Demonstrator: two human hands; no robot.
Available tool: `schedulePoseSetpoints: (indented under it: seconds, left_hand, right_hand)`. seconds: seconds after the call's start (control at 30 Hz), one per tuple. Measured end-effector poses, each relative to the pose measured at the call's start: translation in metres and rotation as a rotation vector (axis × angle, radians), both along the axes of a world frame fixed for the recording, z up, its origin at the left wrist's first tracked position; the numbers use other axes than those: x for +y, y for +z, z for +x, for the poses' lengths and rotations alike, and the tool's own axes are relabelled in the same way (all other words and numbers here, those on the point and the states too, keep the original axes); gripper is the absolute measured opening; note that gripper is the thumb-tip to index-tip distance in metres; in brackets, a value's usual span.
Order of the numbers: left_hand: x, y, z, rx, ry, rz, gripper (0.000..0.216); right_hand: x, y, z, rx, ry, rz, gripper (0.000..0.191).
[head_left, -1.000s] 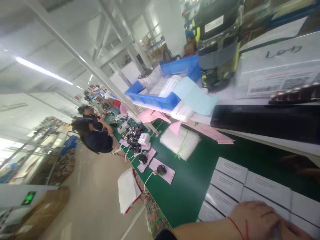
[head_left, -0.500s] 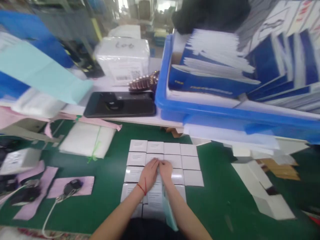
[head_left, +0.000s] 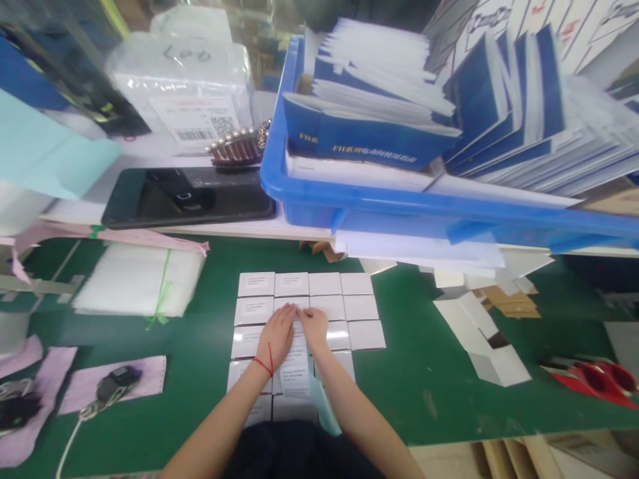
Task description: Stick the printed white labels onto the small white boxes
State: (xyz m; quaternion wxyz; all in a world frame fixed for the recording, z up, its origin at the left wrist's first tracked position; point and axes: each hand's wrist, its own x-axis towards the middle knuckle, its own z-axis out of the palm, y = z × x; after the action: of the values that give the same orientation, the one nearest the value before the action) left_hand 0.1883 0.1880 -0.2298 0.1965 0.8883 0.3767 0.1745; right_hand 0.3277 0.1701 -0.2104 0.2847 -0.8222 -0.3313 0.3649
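Observation:
White boxes (head_left: 361,308) lie in close rows on the green table, and several at the left and back bear printed labels (head_left: 256,309). My left hand (head_left: 278,334), with a red string at the wrist, lies over the second column with fingers stretched out. Beside it, my right hand (head_left: 314,328) is closed, its thumb and finger pinched at the top of a white label strip (head_left: 295,374) with printed lines. The strip runs down between my forearms. A light blue backing sheet (head_left: 324,406) hangs by my right forearm. My fingertips hide the exact contact with the box.
A blue bin (head_left: 309,189) of manuals (head_left: 369,136) stands on the shelf, beside a phone (head_left: 190,196) and a hair clip (head_left: 237,154). White sheets (head_left: 142,279) lie left, near a lock (head_left: 117,384). Open cartons (head_left: 482,339) and red scissors (head_left: 594,378) lie right.
The view has swung to the right, so things appear farther left and the scissors come into sight. Both hands stay together at the same box and the label strip.

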Motion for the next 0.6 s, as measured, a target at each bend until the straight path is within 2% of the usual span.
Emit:
schedulePoseSetpoints:
  seconds: [0.13, 0.27, 0.37, 0.43, 0.5, 0.6]
  left_hand:
    - [0.001, 0.001, -0.022, 0.034, 0.102, -0.041, 0.047]
    - [0.0, 0.006, -0.027, -0.066, 0.158, -0.189, 0.043]
    - [-0.009, 0.016, -0.025, -0.244, 0.347, -0.326, 0.039]
    - [-0.021, 0.023, -0.023, -0.384, 0.533, -0.492, 0.036]
    - [-0.034, 0.031, -0.02, -0.525, 0.673, -0.746, 0.04]
    - [-0.051, 0.041, -0.014, -0.688, 0.707, -1.129, 0.04]
  right_hand:
    - [-0.008, -0.001, 0.003, 0.189, -0.046, 0.044, 0.028]
    - [-0.031, 0.0, 0.003, 0.467, -0.012, 0.046, 0.03]
    - [-0.058, 0.002, 0.001, 0.658, 0.044, -0.011, 0.03]
    - [-0.076, 0.005, -0.002, 0.701, 0.03, 0.017, 0.028]
    - [-0.089, 0.012, -0.004, 0.74, -0.011, 0.087, 0.027]
    - [-0.098, 0.023, -0.008, 0.84, -0.063, 0.144, 0.033]
